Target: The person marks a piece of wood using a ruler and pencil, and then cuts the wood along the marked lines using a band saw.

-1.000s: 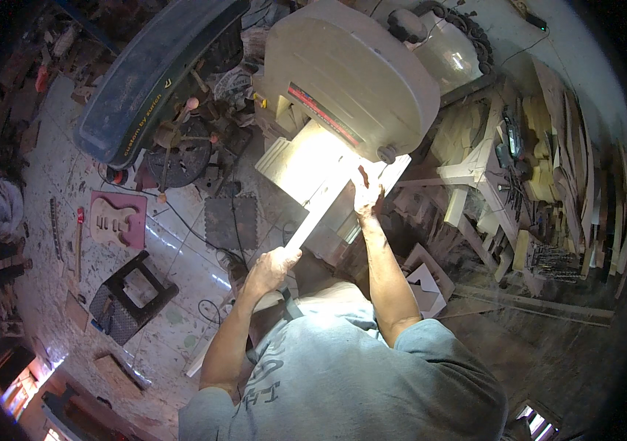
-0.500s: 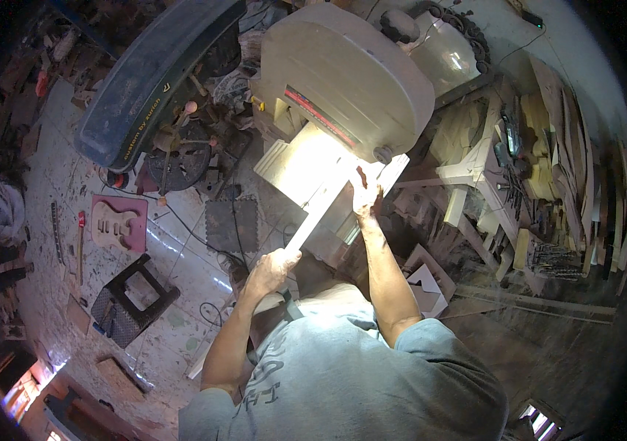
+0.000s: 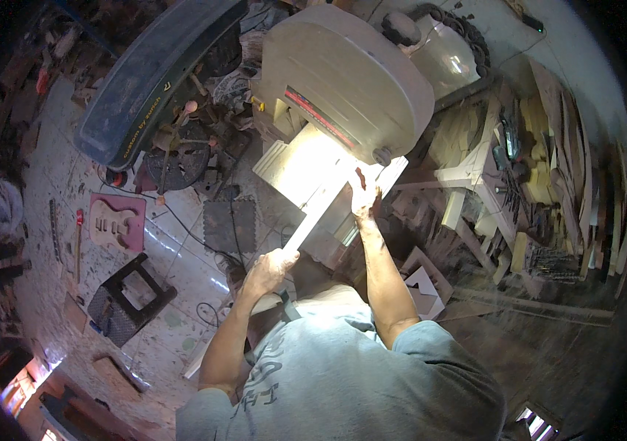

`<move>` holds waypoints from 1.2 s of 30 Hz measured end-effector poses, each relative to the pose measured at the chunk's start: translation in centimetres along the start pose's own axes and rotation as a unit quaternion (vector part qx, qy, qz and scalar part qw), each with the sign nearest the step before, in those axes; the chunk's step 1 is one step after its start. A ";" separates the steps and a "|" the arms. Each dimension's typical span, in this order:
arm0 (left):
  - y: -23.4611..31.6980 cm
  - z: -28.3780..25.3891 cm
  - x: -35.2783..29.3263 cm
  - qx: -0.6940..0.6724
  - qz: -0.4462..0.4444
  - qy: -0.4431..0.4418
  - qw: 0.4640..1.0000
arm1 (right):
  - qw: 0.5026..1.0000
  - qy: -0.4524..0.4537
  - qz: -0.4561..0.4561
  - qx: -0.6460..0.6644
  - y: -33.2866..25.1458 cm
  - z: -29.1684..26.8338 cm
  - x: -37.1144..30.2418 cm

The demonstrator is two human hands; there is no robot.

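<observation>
Hands fed a long pale wooden strip (image 3: 313, 220) across the bright table (image 3: 284, 165) of the big cream bandsaw (image 3: 343, 81).

In the head view, we judged the cut best served by slow, even feed, strip flat on the table, fingers clear of the blade line. Our left hand (image 3: 269, 268) at 7 o'clock was wrapped shut round the strip's near end; our right hand (image 3: 363, 197) at 1 o'clock pressed down on its far end, fingers spread narrowly beside the saw housing.
</observation>
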State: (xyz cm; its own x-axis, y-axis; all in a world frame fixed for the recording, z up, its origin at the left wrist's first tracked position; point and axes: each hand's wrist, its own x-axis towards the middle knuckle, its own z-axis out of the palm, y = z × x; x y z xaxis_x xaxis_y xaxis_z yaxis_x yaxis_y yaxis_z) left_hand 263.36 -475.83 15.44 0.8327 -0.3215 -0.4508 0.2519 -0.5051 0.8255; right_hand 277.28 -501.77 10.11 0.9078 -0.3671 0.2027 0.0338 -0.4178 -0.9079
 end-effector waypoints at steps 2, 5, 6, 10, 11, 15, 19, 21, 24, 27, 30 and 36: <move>0.0 0.0 0.0 0.010 0.013 0.003 1.000 | 1.000 0.004 0.001 0.012 0.3 0.1 -0.1; 0.0 0.0 -0.1 0.017 0.029 0.005 0.999 | 1.000 0.013 -0.008 0.005 1.0 0.1 0.0; -0.3 0.1 0.0 0.018 0.029 0.002 0.999 | 1.000 0.017 -0.010 0.010 1.4 0.1 0.0; -0.8 0.2 0.2 0.021 0.031 -0.007 0.999 | 0.999 0.019 -0.026 0.006 1.0 0.2 0.1; -0.8 0.2 0.2 0.018 0.028 -0.005 0.999 | 0.999 0.017 -0.032 -0.012 0.6 0.1 0.1; 0.4 -0.3 -0.1 0.004 -0.013 -0.008 1.000 | 0.999 -0.016 -0.003 -0.050 -1.0 -0.4 0.2; 0.6 -0.4 0.1 0.003 -0.044 -0.017 0.999 | 0.999 -0.028 0.023 0.002 -0.7 -0.4 0.3; 0.6 -0.4 0.0 -0.005 -0.031 -0.009 0.999 | 1.000 -0.027 0.014 0.003 -0.6 -0.3 0.3; 0.2 -0.2 0.0 0.002 0.002 -0.009 1.000 | 1.000 -0.020 0.003 0.024 0.3 -0.2 0.2; -0.3 -0.2 0.0 0.007 0.028 -0.011 1.000 | 0.999 -0.017 0.031 0.040 0.5 0.1 0.2; -0.2 -0.2 0.1 -0.002 -0.007 -0.010 1.000 | 0.992 -0.009 0.054 0.115 0.6 0.4 0.2; -0.2 -0.3 0.0 0.003 0.014 -0.004 1.000 | 0.998 -0.017 -0.005 0.054 1.7 0.6 0.2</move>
State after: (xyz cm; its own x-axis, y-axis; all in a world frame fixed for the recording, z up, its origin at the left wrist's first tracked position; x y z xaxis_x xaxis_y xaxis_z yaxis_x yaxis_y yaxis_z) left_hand 263.47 -475.49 15.33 0.8353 -0.3417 -0.4307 0.2262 -0.5004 0.8357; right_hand 277.82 -502.03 8.39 0.9210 -0.3334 0.2013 0.0865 -0.3289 -0.9404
